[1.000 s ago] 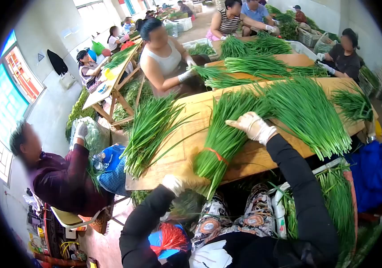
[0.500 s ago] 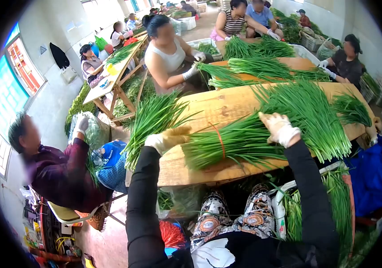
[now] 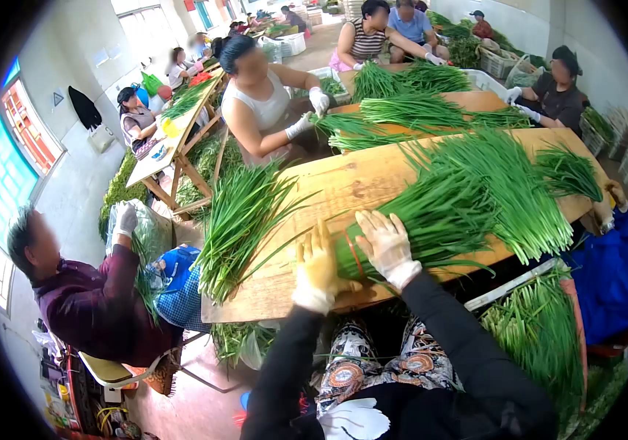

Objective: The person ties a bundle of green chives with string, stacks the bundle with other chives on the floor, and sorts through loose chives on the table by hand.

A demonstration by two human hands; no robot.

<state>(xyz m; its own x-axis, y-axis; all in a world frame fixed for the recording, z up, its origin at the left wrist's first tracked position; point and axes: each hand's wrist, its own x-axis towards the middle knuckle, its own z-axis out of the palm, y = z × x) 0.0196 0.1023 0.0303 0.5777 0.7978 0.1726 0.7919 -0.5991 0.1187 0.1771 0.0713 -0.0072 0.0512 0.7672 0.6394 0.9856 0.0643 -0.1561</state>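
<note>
A bundle of long green chives (image 3: 442, 224) lies across the wooden table (image 3: 332, 183), with a red band (image 3: 355, 255) round it near its left end. My gloved left hand (image 3: 319, 268) stands flat against that left end, fingers stretched up and thumb spread. Over the bundle near the band rests my gloved right hand (image 3: 386, 246), fingers extended and not wrapped round it. Both hands are open. The cut ends of the bundle are mostly hidden behind my left hand.
Loose chives (image 3: 241, 227) lie at the table's left end, and a wide pile (image 3: 508, 191) lies to the right. A crate of chives (image 3: 534, 334) stands by my right knee. A person in a dark red jacket (image 3: 94, 301) sits at left; a person in a white top (image 3: 266, 106) works opposite.
My left hand has moved right and down onto the bundle's left end. My right hand has slid left along the bundle to near the red band. The bundle has shifted slightly right.
</note>
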